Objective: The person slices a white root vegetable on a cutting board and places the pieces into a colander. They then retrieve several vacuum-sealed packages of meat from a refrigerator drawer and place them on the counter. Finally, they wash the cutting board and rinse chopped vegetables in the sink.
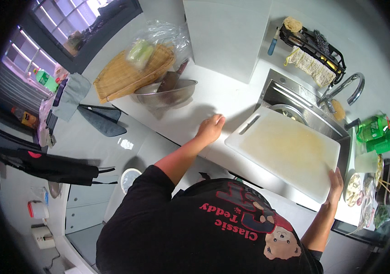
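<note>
My right hand (335, 186) grips the near right corner of a white plastic cutting board (284, 147), which has a yellowish stain and a slot handle at its left end. The board is tilted over the front part of the sink (275, 84) and hides much of its basin. Behind it, part of a metal bowl (289, 111) with pale pieces shows in the sink. My left hand (212, 128) is over the white countertop (227, 90), left of the board and apart from it. Its fingers are curled and partly hidden, and no object shows in it.
Left on the counter, a cleaver (169, 81) rests in a metal colander (178, 94) beside a woven bamboo tray (113, 80) with a wrapped vegetable (140, 53). A faucet (342, 89) arches over the sink. Green bottles (373, 128) and a plate of cut food (353, 190) stand right.
</note>
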The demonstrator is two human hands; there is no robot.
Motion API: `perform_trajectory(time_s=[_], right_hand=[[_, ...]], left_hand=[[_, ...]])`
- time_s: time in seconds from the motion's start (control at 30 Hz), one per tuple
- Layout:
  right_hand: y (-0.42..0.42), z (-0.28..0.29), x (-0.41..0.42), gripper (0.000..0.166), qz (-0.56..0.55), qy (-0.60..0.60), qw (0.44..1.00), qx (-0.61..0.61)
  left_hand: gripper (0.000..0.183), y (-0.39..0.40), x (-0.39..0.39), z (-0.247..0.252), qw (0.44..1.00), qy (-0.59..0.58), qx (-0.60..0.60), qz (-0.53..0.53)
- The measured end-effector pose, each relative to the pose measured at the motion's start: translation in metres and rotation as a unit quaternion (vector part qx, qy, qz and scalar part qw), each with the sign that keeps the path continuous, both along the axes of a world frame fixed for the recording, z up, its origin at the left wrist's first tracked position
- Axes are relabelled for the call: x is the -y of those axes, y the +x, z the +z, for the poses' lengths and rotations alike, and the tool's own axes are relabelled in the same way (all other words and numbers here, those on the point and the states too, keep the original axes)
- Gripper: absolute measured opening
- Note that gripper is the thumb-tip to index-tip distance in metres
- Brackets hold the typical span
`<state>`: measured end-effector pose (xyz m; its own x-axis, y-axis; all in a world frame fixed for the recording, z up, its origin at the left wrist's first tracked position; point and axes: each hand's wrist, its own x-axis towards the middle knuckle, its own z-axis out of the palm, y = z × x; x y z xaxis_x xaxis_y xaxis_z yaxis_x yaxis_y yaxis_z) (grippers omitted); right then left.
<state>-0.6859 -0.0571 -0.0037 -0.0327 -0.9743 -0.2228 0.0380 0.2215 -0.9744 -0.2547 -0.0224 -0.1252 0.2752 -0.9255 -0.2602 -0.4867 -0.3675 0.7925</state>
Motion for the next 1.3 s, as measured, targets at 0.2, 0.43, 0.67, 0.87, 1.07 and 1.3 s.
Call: perform_trajectory(time_s=[0.2,0.43,0.67,0.87,1.07,1.3], right_hand=[[-0.004,0.001,-0.053,0.032,-0.009,-0.090,0.996,0.015],[-0.017,0.001,-0.136,0.031,-0.156,-0.082,0.984,-0.018],[-0.013,0.009,-0.199,0.028,-0.267,-0.078,0.960,-0.031],[-0.012,0.014,-0.216,0.030,-0.306,-0.095,0.947,-0.028],[-0.015,0.006,-0.213,0.032,-0.325,-0.082,0.942,-0.026],[-0.013,0.001,-0.184,0.031,-0.291,-0.083,0.953,0.000]], left_hand=[[0.093,0.037,0.036,-0.058,0.920,0.047,0.390,0.000],[0.098,0.000,0.126,-0.047,0.929,0.091,0.358,0.021],[0.083,-0.099,0.187,-0.051,0.925,0.014,0.370,-0.078],[0.053,-0.091,0.241,-0.035,0.911,0.021,0.316,-0.265],[0.080,-0.062,0.199,-0.025,0.911,-0.035,0.361,-0.196],[0.080,-0.066,0.087,-0.021,0.864,0.019,0.386,-0.323]])
